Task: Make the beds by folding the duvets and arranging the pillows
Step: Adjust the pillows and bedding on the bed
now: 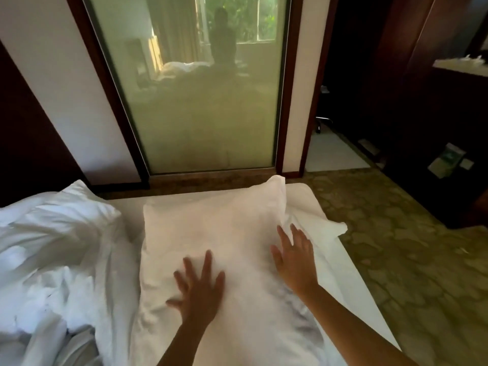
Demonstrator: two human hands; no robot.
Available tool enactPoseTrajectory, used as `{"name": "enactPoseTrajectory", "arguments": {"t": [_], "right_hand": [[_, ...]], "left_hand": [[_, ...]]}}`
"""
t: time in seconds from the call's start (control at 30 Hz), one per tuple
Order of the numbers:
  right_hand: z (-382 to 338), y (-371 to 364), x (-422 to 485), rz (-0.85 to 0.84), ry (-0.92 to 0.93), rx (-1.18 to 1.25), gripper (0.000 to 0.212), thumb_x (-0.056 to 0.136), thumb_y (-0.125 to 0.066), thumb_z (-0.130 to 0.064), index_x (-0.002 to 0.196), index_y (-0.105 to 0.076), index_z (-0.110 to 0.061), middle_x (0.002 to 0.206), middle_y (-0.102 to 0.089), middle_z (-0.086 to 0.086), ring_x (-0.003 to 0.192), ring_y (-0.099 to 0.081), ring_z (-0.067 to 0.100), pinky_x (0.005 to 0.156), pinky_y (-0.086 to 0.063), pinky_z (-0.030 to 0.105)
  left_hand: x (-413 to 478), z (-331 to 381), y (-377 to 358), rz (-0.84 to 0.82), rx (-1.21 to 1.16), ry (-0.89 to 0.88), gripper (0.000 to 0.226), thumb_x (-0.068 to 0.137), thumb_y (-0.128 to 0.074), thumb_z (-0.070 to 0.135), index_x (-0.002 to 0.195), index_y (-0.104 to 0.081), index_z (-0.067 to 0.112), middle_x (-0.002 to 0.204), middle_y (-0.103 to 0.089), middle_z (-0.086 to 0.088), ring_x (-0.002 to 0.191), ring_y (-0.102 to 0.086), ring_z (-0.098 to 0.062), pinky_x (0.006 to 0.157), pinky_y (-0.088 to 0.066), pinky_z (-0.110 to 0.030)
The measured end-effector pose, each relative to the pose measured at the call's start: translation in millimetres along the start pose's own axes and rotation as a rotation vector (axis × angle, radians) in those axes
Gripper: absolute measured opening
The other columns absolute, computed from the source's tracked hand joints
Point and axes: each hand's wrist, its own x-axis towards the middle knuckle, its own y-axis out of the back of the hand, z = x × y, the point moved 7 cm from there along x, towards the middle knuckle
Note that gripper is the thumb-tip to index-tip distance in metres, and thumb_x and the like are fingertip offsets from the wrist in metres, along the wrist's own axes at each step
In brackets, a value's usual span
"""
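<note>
White pillow (pixel 211 233) lying lengthwise away from viewer, left hand (pixel 199 289) and right hand (pixel 294 256) flat, fingers spread, gripping nothing

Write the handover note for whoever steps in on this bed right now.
Left hand: open, flat, fingers spread, pressing on the pillow.
Right hand: open, palm on the pillow's right side, near its loose flap.
Pillow lies lengthwise on the mattress, near the right edge.
Duvet is bunched in a crumpled heap on the left, unfolded.
Done: pillow laid down and being smoothed.
Left: fold the duvet, set the pillow in its final place. No second pillow or other bed is clearly in view.
</note>
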Motion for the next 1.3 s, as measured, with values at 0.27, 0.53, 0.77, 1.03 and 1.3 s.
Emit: {"name": "enactPoseTrajectory", "arguments": {"t": [0.27, 0.53, 0.77, 1.03, 1.3], "right_hand": [[0, -155, 30, -0.41, 0.138, -0.11, 0.06, 0.093, -0.006, -0.063, 0.145, -0.024, -0.039, 0.15, -0.036, 0.006, 0.133, -0.042, 0.031, 0.11, -0.027, 0.047], [11, -237, 81, -0.69, 0.251, -0.104, 0.07, 0.083, -0.004, -0.072, 0.146, 0.01, -0.044, 0.157, 0.021, 0.001, 0.145, 0.016, 0.026, 0.116, 0.007, 0.044], [15, -226, 73, -0.75, 0.299, -0.174, 0.063, 0.093, -0.015, -0.063, 0.147, 0.01, -0.042, 0.157, 0.021, 0.002, 0.146, 0.013, 0.027, 0.116, 0.004, 0.046], [-59, -145, 22, -0.488, 0.033, 0.001, 0.059, 0.1, -0.024, -0.043, 0.152, -0.007, -0.021, 0.158, -0.001, 0.016, 0.144, -0.005, 0.039, 0.113, -0.009, 0.057], [-343, -91, -227, -0.833, 0.873, 0.251, 0.052, 0.1, -0.03, -0.037, 0.146, -0.029, -0.013, 0.153, -0.022, 0.019, 0.138, -0.026, 0.036, 0.112, -0.025, 0.046]], "left_hand": [[79, 13, -75, -0.084, 0.157, 0.067, 0.081, 0.059, 0.014, 0.079, 0.13, 0.036, 0.046, 0.154, 0.028, -0.002, 0.142, 0.019, -0.037, 0.098, -0.004, -0.078], [128, 2, -126, -0.053, 0.276, 0.156, 0.081, 0.063, 0.012, 0.082, 0.137, 0.026, 0.052, 0.156, 0.023, -0.004, 0.143, 0.016, -0.037, 0.095, -0.001, -0.078], [100, 6, -127, -0.069, 0.3, 0.177, 0.072, 0.081, -0.006, 0.077, 0.142, 0.018, 0.047, 0.157, 0.018, -0.006, 0.143, 0.015, -0.036, 0.102, -0.001, -0.072], [-56, -62, -86, -0.151, 0.22, 0.21, 0.054, 0.088, -0.022, 0.06, 0.13, -0.051, 0.042, 0.134, -0.056, 0.0, 0.117, -0.059, -0.027, 0.083, -0.045, -0.064], [-453, -291, -2, -0.028, 0.016, 1.159, 0.064, 0.095, -0.029, 0.055, 0.151, -0.007, 0.032, 0.159, 0.008, -0.004, 0.147, 0.002, -0.024, 0.114, -0.005, -0.057]]}}
